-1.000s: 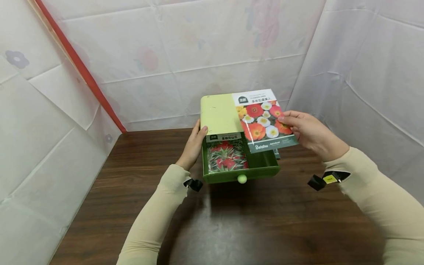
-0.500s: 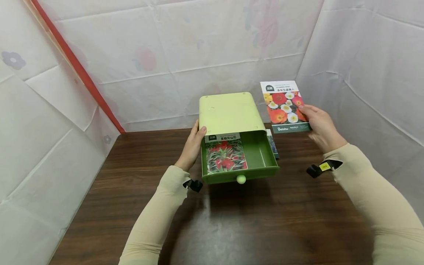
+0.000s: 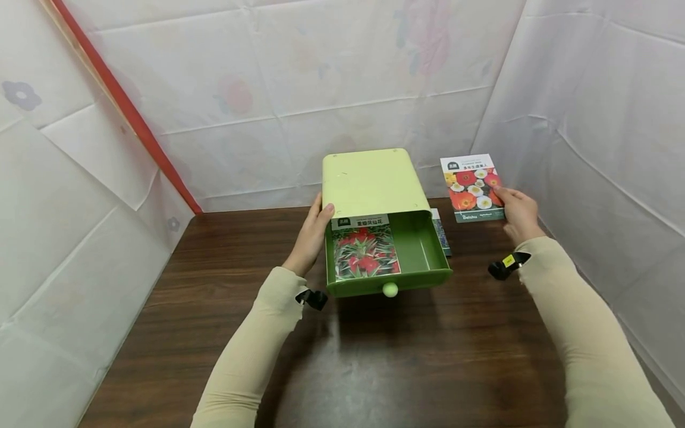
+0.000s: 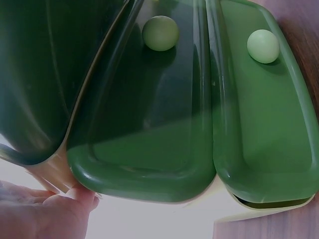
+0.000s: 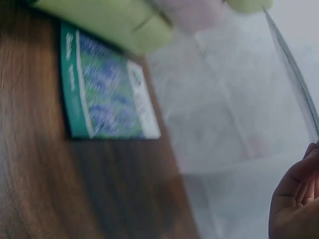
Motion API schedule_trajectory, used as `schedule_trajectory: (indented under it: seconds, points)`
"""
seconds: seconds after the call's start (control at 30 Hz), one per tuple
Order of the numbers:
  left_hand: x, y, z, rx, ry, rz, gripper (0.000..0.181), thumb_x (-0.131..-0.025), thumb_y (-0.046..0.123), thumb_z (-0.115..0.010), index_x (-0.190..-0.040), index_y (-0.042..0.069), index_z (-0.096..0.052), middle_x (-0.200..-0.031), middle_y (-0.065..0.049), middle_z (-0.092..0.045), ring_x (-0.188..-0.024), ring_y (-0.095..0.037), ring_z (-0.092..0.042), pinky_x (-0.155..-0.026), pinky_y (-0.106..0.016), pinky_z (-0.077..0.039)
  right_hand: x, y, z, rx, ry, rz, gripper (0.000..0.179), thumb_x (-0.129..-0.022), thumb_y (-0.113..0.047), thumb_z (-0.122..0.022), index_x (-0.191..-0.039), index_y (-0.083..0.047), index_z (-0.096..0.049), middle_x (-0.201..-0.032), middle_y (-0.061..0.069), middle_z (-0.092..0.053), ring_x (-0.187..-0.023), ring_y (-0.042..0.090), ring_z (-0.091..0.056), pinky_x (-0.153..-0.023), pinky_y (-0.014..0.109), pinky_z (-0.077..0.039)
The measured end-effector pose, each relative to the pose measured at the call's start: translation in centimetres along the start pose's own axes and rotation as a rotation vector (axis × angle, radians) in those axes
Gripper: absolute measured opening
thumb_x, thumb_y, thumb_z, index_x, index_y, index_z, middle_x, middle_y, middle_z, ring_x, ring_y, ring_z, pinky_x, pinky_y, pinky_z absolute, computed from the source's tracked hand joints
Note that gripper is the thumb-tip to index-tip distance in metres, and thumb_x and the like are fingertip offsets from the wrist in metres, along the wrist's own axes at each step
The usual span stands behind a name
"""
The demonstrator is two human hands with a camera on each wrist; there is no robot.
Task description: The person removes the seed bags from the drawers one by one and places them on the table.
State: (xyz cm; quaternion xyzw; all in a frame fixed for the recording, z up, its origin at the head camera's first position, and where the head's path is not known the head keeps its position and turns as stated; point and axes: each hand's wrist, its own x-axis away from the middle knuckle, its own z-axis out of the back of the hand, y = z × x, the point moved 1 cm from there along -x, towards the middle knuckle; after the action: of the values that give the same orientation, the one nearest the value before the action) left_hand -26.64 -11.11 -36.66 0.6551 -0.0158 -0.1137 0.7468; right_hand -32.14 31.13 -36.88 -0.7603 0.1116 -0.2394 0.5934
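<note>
A light-green drawer cabinet (image 3: 371,181) stands on the table, its dark-green top drawer (image 3: 414,249) pulled out. Inside the drawer's left part lies a seed packet with red flowers (image 3: 366,248). My left hand (image 3: 310,241) rests against the cabinet's left side, fingers along the wall and thumb at the front edge. To the right of the cabinet, my right hand (image 3: 520,215) pinches a poppy seed packet (image 3: 473,189) by its right edge, held up with the picture side showing. That packet appears almost edge-on in the right wrist view.
A seed packet with purple flowers (image 5: 107,89) lies on the wooden table (image 3: 230,309), partly hidden by the cabinet in the head view. Two lower drawers (image 4: 149,124) are closed, with round knobs. White sheeting (image 3: 289,89) hangs behind and at both sides.
The right hand has carried the poppy seed packet from over the drawer to the cabinet's right, then lower. The left hand has stayed at the cabinet's side.
</note>
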Motion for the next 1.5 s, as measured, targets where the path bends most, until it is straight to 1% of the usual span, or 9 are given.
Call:
schedule_trajectory:
  seconds: [0.23,0.4,0.63,0.83,1.03,1.2,1.33,1.4,1.5]
  points:
    - [0.1,0.1,-0.1,0.005,-0.005,-0.007,0.079,-0.098,0.064,-0.039,-0.158,0.031,-0.001,-0.165,0.008,0.001,-0.153,-0.015,-0.002,-0.122,-0.050,-0.012,-2.3,2.8,1.4,-0.001,0.056,-0.027,0.012,-0.086,-0.022,-0.077,-0.076,-0.021,-0.072,-0.056,-0.008,-0.062,-0.047,0.004,-0.058,-0.043,0.020,-0.047]
    - [0.1,0.1,-0.1,0.008,-0.010,-0.011,0.078,-0.098,0.064,-0.040,-0.158,0.032,-0.001,-0.165,0.008,0.001,-0.153,-0.015,-0.002,-0.122,-0.050,-0.012,-3.4,4.6,2.2,0.053,0.116,-0.022,0.022,-0.086,-0.021,-0.077,-0.067,-0.025,-0.069,-0.056,-0.013,-0.059,-0.051,0.001,-0.054,-0.049,0.015,-0.045]
    - [0.1,0.0,-0.1,0.018,-0.016,-0.020,0.075,-0.099,0.062,-0.039,-0.158,0.033,-0.002,-0.165,0.009,0.000,-0.153,-0.015,-0.004,-0.122,-0.051,-0.013,-3.6,6.6,2.6,0.160,0.173,-0.074,0.023,-0.085,-0.028,-0.078,-0.065,-0.029,-0.067,-0.065,-0.015,-0.057,-0.063,0.001,-0.052,-0.056,0.014,-0.042]
    - [0.0,-0.1,-0.2,0.024,-0.013,-0.014,0.076,-0.098,0.062,-0.040,-0.158,0.034,-0.003,-0.165,0.008,-0.002,-0.153,-0.016,-0.006,-0.121,-0.052,-0.015,-3.4,7.6,2.4,0.205,0.186,-0.085,0.024,-0.086,-0.026,-0.077,-0.064,-0.028,-0.066,-0.073,-0.014,-0.054,-0.068,0.001,-0.051,-0.058,0.013,-0.042]
    - [0.1,0.0,-0.2,0.019,-0.008,-0.012,0.077,-0.098,0.062,-0.040,-0.158,0.033,-0.003,-0.166,0.007,-0.002,-0.153,-0.017,-0.006,-0.121,-0.052,-0.015,-3.3,8.2,2.4,0.310,0.177,-0.106,0.006,-0.088,-0.031,-0.074,-0.085,-0.025,-0.075,-0.087,-0.013,-0.050,-0.076,0.000,-0.048,-0.069,0.016,-0.042]
    - [0.2,0.0,-0.1,0.014,-0.009,-0.011,0.078,-0.097,0.064,-0.040,-0.158,0.033,-0.003,-0.165,0.008,-0.001,-0.153,-0.016,-0.005,-0.122,-0.051,-0.014,-3.3,8.4,2.4,0.440,0.130,-0.071,0.026,-0.090,-0.029,-0.071,-0.110,-0.012,-0.071,-0.097,-0.009,-0.050,-0.082,0.002,-0.046,-0.072,0.017,-0.041]
    - [0.2,0.0,-0.1,0.011,-0.011,-0.011,0.078,-0.097,0.064,-0.040,-0.158,0.033,-0.002,-0.165,0.008,-0.001,-0.153,-0.015,-0.005,-0.122,-0.051,-0.015,-2.8,8.5,2.4,0.622,0.066,0.000,0.043,-0.092,-0.021,-0.066,-0.128,0.002,-0.060,-0.116,0.008,-0.055,-0.097,0.014,-0.049,-0.073,0.020,-0.041]
    - [0.2,0.0,-0.1,0.011,-0.013,-0.012,0.078,-0.097,0.064,-0.040,-0.158,0.033,-0.002,-0.165,0.008,-0.001,-0.153,-0.015,-0.004,-0.122,-0.051,-0.014,-2.6,8.5,2.4,0.698,0.038,0.028,0.046,-0.092,-0.018,-0.064,-0.131,0.006,-0.057,-0.127,0.017,-0.054,-0.106,0.023,-0.049,-0.079,0.026,-0.042]
    - [0.2,0.0,-0.1,0.016,-0.015,-0.014,0.077,-0.098,0.063,-0.039,-0.158,0.034,-0.002,-0.165,0.009,-0.001,-0.153,-0.015,-0.005,-0.122,-0.051,-0.014,-2.5,8.6,2.4,0.798,0.004,0.053,0.049,-0.092,-0.018,-0.061,-0.133,0.008,-0.055,-0.137,0.025,-0.051,-0.118,0.032,-0.047,-0.094,0.037,-0.042]
